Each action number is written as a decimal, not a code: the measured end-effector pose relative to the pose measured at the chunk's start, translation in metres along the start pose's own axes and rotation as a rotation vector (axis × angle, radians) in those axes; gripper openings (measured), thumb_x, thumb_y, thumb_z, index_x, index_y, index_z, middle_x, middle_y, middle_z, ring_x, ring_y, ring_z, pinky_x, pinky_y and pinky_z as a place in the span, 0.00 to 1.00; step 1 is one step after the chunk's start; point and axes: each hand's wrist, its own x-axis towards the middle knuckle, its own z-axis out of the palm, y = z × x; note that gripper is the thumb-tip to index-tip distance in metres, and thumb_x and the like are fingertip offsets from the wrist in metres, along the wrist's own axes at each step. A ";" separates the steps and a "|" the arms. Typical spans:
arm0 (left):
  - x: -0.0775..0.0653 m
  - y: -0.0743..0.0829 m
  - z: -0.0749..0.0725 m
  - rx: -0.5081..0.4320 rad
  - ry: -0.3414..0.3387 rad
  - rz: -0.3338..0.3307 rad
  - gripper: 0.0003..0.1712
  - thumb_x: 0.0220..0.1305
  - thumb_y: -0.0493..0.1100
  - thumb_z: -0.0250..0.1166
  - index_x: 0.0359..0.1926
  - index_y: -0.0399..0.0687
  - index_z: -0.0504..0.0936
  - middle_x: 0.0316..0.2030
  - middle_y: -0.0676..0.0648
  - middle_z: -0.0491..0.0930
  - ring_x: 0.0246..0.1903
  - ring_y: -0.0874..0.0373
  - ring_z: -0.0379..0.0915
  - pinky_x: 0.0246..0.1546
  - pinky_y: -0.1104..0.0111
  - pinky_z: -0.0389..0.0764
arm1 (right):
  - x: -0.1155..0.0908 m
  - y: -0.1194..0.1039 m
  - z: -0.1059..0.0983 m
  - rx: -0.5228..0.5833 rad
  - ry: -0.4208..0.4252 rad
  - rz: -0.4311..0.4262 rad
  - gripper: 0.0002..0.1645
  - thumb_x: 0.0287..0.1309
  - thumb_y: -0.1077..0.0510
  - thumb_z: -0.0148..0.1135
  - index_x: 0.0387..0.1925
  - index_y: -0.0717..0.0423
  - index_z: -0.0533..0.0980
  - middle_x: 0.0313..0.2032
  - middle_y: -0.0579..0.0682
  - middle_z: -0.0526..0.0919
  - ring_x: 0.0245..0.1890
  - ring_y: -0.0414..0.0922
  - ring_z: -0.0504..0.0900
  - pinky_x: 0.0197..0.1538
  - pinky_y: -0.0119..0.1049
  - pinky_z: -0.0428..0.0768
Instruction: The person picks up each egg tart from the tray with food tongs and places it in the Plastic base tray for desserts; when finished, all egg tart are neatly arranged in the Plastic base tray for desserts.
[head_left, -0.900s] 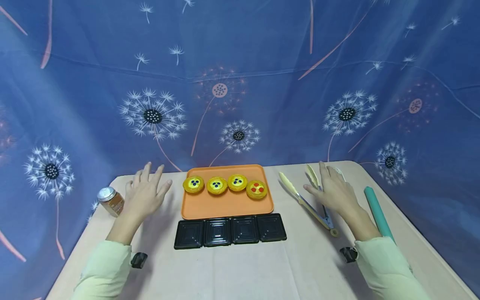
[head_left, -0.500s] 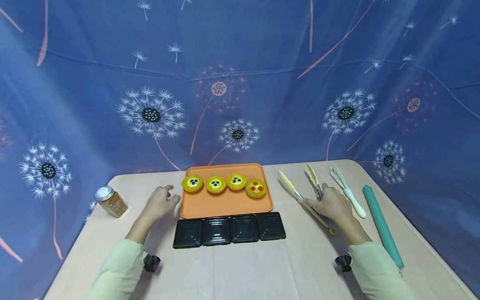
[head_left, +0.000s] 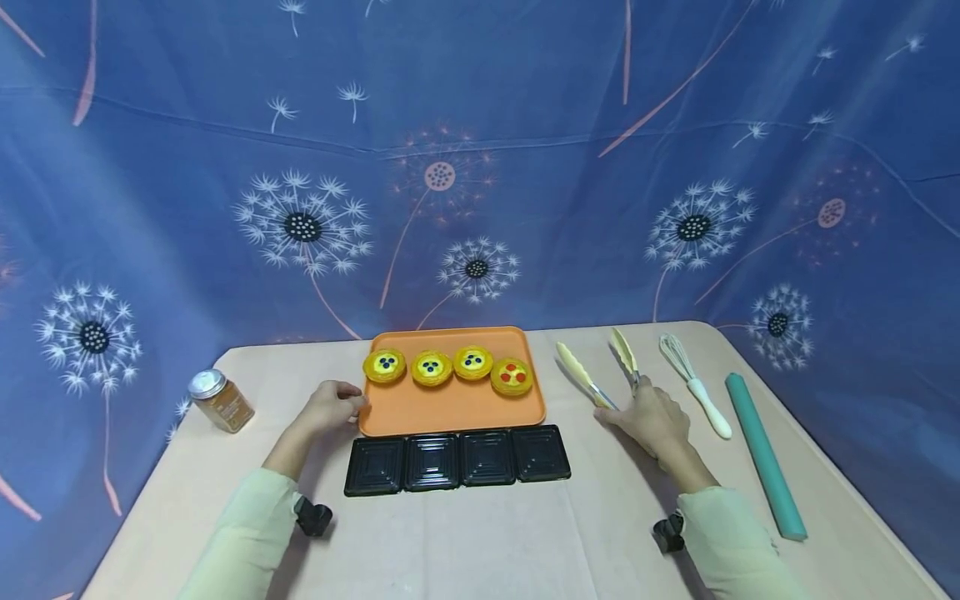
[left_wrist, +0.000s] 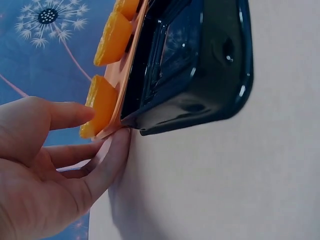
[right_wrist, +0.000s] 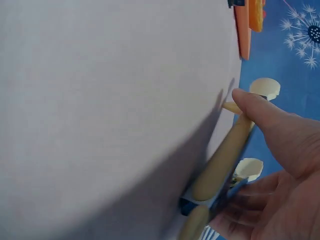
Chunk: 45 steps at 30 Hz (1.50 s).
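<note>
My left hand (head_left: 330,408) is at the left edge of the orange tray (head_left: 450,412), gripping it there. In the left wrist view, one digit meets the tray's edge and another finger (left_wrist: 75,116) reaches above it near a tart (left_wrist: 102,107). On the tray sit blueberry-topped tarts (head_left: 431,368) and a tart with red topping (head_left: 512,377). My right hand (head_left: 654,421) holds the tongs (head_left: 576,367) round both arms, thumb on the left arm and fingers by the right one. The tongs' jaws stand apart, pointing to the back wall; their hinge end is hidden by the hand in the head view.
Several black square plastic containers (head_left: 457,460) stand in a row before the tray. At the left is a silver-lidded spice jar (head_left: 222,402). A whisk (head_left: 697,385) and a teal rolling pin (head_left: 765,454) lie right of the tongs. A blue dandelion-print cloth (head_left: 480,100) hangs behind.
My left hand has moved right from beside the jar to the tray's left edge. My right hand has lowered onto the tongs and taken hold of them, uncovering the whisk.
</note>
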 end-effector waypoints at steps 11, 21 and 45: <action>0.001 -0.005 0.005 0.032 0.063 0.030 0.17 0.59 0.29 0.59 0.47 0.19 0.75 0.34 0.36 0.77 0.31 0.51 0.77 0.30 0.63 0.84 | 0.004 0.007 0.007 0.094 0.042 -0.046 0.59 0.46 0.39 0.75 0.64 0.78 0.61 0.39 0.71 0.76 0.31 0.59 0.78 0.30 0.53 0.78; 0.003 -0.007 0.008 0.080 0.095 0.038 0.16 0.54 0.25 0.59 0.46 0.22 0.77 0.30 0.40 0.76 0.28 0.54 0.73 0.26 0.67 0.79 | 0.010 0.014 -0.020 0.099 0.109 -0.161 0.38 0.44 0.34 0.75 0.30 0.62 0.68 0.20 0.49 0.67 0.19 0.47 0.68 0.21 0.38 0.66; 0.006 -0.007 0.008 0.009 0.128 -0.030 0.16 0.56 0.27 0.62 0.47 0.25 0.77 0.33 0.40 0.78 0.29 0.54 0.74 0.27 0.69 0.78 | 0.027 -0.039 -0.060 0.023 -0.134 -0.546 0.53 0.33 0.34 0.81 0.52 0.70 0.78 0.34 0.51 0.82 0.29 0.45 0.72 0.32 0.40 0.73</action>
